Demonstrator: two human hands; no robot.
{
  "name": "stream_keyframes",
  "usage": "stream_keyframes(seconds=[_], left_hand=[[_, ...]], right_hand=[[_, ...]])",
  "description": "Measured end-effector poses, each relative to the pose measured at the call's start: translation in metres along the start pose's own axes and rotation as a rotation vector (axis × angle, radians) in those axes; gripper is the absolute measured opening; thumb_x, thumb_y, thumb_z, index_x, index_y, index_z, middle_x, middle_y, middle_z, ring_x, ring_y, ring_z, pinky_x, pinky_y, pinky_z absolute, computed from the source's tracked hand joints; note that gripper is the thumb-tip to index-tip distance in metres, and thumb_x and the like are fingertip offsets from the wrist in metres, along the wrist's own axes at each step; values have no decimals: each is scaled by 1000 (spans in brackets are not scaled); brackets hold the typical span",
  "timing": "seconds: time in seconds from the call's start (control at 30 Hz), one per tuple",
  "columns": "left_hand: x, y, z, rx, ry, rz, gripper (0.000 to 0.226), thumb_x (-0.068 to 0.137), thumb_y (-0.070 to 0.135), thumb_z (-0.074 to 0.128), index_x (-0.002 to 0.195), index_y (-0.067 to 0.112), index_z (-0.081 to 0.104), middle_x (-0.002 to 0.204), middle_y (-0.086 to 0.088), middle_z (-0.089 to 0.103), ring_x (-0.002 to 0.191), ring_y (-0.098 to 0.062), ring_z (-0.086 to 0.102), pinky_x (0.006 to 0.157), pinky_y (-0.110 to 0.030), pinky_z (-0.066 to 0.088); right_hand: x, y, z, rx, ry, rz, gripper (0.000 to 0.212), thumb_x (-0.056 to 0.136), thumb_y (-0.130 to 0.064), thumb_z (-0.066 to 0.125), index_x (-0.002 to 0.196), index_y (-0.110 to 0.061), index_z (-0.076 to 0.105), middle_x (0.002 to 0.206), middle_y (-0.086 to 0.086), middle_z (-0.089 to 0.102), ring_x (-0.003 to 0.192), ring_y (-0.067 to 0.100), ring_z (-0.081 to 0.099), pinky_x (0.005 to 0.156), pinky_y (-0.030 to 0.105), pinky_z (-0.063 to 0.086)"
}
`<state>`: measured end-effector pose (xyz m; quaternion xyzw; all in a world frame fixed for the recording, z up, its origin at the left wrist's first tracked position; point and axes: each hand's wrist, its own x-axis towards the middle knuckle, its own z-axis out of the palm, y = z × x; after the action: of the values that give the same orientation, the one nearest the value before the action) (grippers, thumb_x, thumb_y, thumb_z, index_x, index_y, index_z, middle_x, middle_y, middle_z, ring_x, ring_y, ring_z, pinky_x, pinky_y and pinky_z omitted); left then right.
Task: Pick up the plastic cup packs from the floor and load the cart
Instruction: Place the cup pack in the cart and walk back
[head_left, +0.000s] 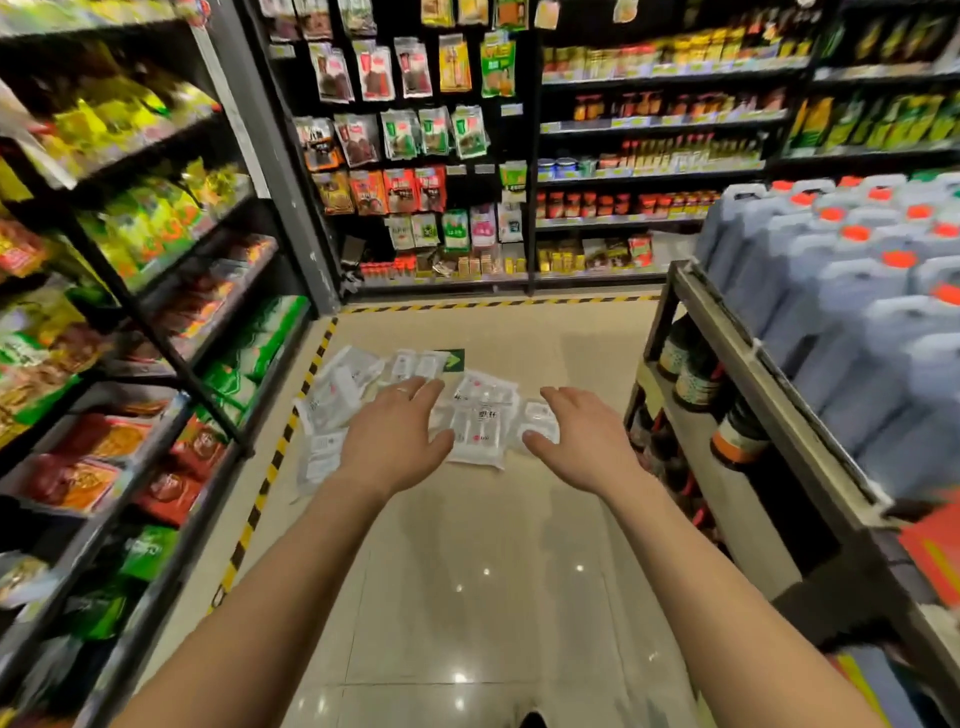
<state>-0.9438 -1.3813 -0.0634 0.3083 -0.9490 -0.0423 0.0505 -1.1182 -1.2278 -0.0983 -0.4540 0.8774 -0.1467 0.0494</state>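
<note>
Head view: the plastic cup packs (475, 431) lie scattered flat on the tiled floor (493, 571), bunched against the yellow-and-black tape (270, 467) beside the snack shelves (130, 260). Both bare arms reach forward and down. The left hand (395, 436) and right hand (582, 441) are spread on either side of the middle pack, probably to scoop several at once. Each grip is open, fingers straight and holding nothing. Whether the palms touch the packs I cannot tell.

On the right stands a metal-framed cart (753, 358), seemingly the one to load. It carries white jugs (857, 312) with orange caps above and dark bottles (691, 374) below. Its near end is cut off by the frame edge. The left hand hides part of the packs, and motion blur makes the pack labels and shelf goods unreadable.
</note>
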Motion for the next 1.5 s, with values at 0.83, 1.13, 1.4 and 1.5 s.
stream_keyframes(seconds=[0.83, 1.13, 1.4, 1.5], left_hand=[[488, -224, 184, -86, -396, 155, 63, 93, 45, 49, 149, 22, 31, 155, -4, 31, 137, -26, 34, 105, -38, 35], [588, -234, 297, -182, -590, 31, 64, 91, 45, 49, 147, 19, 35, 149, -7, 41, 132, -28, 41, 101, -38, 40], [672, -245, 455, -202, -634, -61, 70, 82, 48, 39, 144, 14, 40, 146, -12, 43, 129, -31, 44, 99, -41, 42], [696, -257, 534, -202, -637, -76, 74, 82, 49, 35, 148, 17, 34, 154, -12, 33, 139, -31, 33, 109, -44, 35]], right_hand=[[471, -1, 175, -64, -212, 322, 74, 85, -60, 29, 149, -22, 31, 156, 7, 30, 144, 30, 22, 112, 48, 24], [575, 68, 277, 60, -421, 378, 66, 94, -50, 45, 151, -25, 24, 160, 5, 21, 147, 30, 16, 116, 49, 19], [646, 154, 422, 111, -502, 508, 70, 94, -47, 48, 153, -25, 17, 160, 9, 19, 147, 30, 16, 118, 47, 19], [665, 183, 491, 102, -491, 521, 72, 94, -46, 50, 153, -23, 18, 159, 10, 21, 146, 31, 18, 117, 47, 20]])
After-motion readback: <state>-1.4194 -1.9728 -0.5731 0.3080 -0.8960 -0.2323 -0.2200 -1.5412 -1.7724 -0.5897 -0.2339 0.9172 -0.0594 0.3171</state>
